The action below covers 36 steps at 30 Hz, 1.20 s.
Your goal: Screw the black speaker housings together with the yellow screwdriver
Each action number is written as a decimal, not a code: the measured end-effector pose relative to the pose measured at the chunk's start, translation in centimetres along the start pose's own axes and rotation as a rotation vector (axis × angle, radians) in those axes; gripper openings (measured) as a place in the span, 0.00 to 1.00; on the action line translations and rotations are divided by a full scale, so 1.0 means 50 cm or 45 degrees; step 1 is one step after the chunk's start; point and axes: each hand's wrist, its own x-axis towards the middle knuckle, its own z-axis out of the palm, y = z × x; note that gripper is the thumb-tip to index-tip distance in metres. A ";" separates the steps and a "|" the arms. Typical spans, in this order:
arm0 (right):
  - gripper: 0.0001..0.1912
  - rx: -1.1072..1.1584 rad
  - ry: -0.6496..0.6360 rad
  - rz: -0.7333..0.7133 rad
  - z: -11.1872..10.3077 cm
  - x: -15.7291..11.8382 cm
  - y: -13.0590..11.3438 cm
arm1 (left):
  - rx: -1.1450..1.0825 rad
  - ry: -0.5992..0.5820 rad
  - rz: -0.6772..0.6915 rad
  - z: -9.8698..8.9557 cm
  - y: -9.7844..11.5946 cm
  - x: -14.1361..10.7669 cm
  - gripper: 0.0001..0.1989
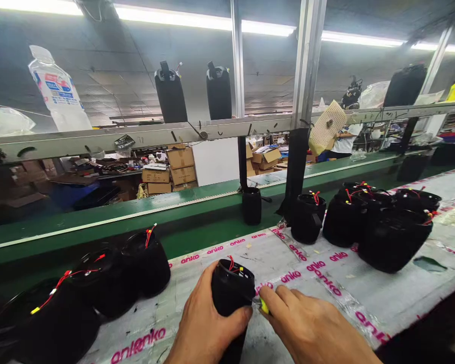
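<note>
The left hand is curled around a black cylinder, thumb across its front, between the counter's near and far edges; its base is cut off from view. The right hand, fingers folded, grips a mostly hidden yellow object just beside the cylinder's side. Red wires show at the cylinder's open top. Black housings with similar wires stand along the counter's far edge at left; more black units cluster toward its right end. Beyond the far edge lies a green belt carrying a black cup.
</note>
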 end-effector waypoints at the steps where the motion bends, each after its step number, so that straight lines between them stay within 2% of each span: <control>1: 0.21 -0.015 -0.010 0.006 -0.002 0.001 -0.001 | 0.008 0.020 -0.009 0.001 0.003 -0.001 0.30; 8: 0.26 -0.120 -0.097 -0.014 -0.021 0.004 0.000 | 0.161 0.028 -0.028 0.011 -0.009 -0.004 0.35; 13: 0.22 -0.135 -0.155 -0.001 -0.042 0.005 -0.001 | 0.209 0.154 0.053 0.027 -0.005 -0.011 0.34; 18: 0.18 -0.115 -0.153 0.018 -0.030 0.000 -0.007 | 0.196 0.154 0.049 0.026 -0.001 -0.011 0.33; 20: 0.15 0.004 -0.098 0.025 -0.010 -0.006 -0.008 | 0.149 0.112 0.060 0.018 -0.001 -0.009 0.33; 24: 0.05 0.503 -0.006 0.138 0.025 -0.012 -0.004 | -0.068 -0.047 0.095 -0.007 0.003 -0.002 0.29; 26: 0.05 0.588 0.008 0.199 0.028 -0.008 -0.001 | -0.152 -0.097 0.108 -0.017 0.007 0.000 0.28; 32: 0.14 0.315 0.032 0.015 0.011 0.010 -0.003 | -0.110 -0.037 0.066 -0.010 0.008 -0.001 0.29; 36: 0.14 0.205 0.049 -0.003 0.007 0.014 -0.005 | -0.077 -0.007 0.066 -0.004 0.002 -0.002 0.30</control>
